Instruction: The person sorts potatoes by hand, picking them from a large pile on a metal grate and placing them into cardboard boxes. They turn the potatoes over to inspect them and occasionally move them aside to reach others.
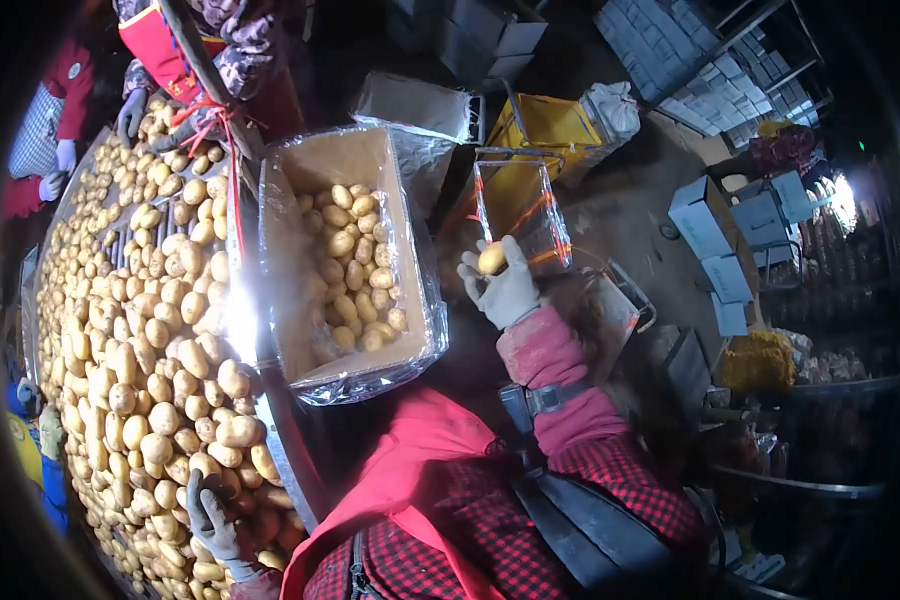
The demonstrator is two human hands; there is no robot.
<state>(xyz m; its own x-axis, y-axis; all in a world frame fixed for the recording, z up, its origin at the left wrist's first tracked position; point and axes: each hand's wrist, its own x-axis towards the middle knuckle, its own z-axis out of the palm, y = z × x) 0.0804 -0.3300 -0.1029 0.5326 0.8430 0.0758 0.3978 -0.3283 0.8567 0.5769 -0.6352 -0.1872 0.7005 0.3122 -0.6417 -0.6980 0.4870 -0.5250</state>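
Note:
A pale glove covers my right hand [508,288], whose fingers are closed around a single potato [492,259], held to the right of a plastic-lined cardboard box [425,300]. Several potatoes [355,275] lie inside that box. On the left, my gloved left hand [215,525] rests among the many potatoes [155,400] spread over the sorting table [295,480]. Its fingers are stretched out and touch potatoes near the table's right edge; I see nothing gripped in them.
Co-workers' gloved hands [130,118] reach over the table's far end, and other people stand along its left side. Beyond the box are a yellow crate [550,122] and a metal-framed stand [520,205]. Cartons [705,230] stand at the right. A post with red ribbons [205,75] rises by the table.

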